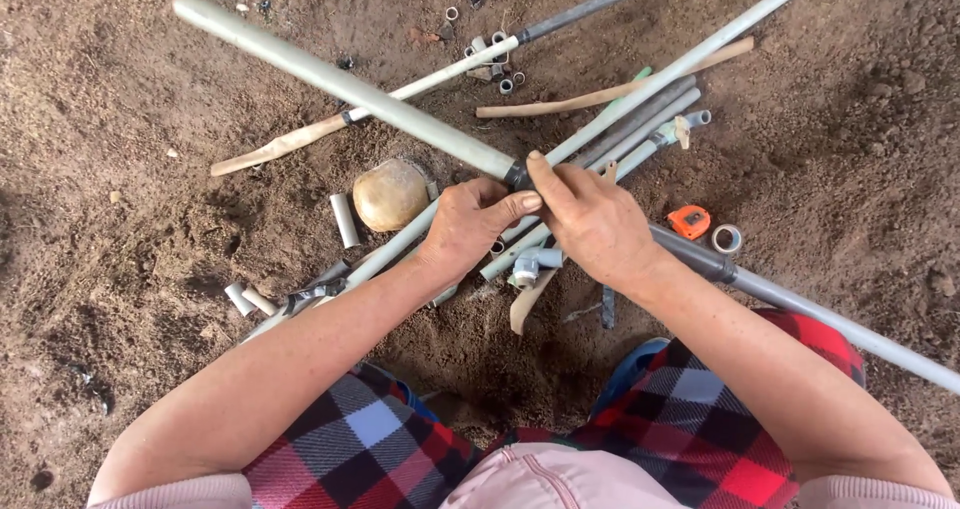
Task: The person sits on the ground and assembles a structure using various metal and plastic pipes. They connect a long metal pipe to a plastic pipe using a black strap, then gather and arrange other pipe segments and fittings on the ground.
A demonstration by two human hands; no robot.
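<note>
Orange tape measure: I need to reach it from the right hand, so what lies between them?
In the head view, only the grey pipe crosses between the right hand and the orange tape measure.

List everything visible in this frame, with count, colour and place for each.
long pipe: one, pale grey, held across the middle, dark joint at the hands
pipe bundle: several, grey, lying crosswise beneath
short pipe offcuts: a few, white, on the soil at left
small fittings: a handful, grey, top centre
round stone: one, tan, left of the hands
tape measure: one, orange, right
tape roll: one, white, beside it
wooden sticks: two, tan, upper area
left hand: gripping the joint
right hand: gripping the joint
</note>
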